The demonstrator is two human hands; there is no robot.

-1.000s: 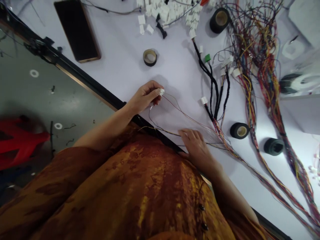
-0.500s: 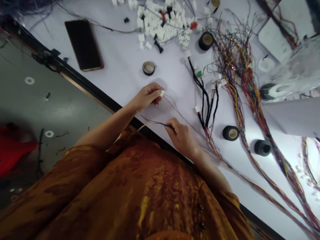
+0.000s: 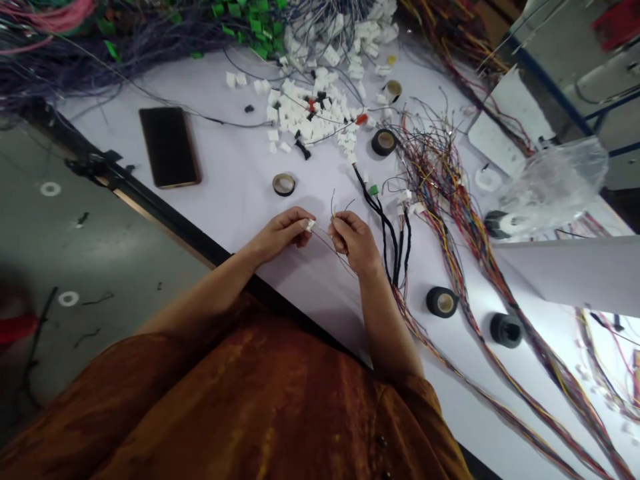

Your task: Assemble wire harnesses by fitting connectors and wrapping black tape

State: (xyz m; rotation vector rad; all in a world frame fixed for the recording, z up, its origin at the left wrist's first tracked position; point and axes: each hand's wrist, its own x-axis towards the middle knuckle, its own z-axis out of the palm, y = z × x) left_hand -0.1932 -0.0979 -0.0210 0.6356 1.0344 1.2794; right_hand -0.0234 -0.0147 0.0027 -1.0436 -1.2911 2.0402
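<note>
The left hand (image 3: 280, 233) pinched a white plastic connector (image 3: 311, 225) at mid-frame, holding it steady, while the right hand (image 3: 354, 241) grasped its thin wires (image 3: 327, 250) just beside it.

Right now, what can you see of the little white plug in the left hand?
The little white plug looks like smooth plastic. Most of it is hidden, pinched in the left hand, with only one end poking out toward the right hand. Thin wires seem to run from it into the right hand.
</note>
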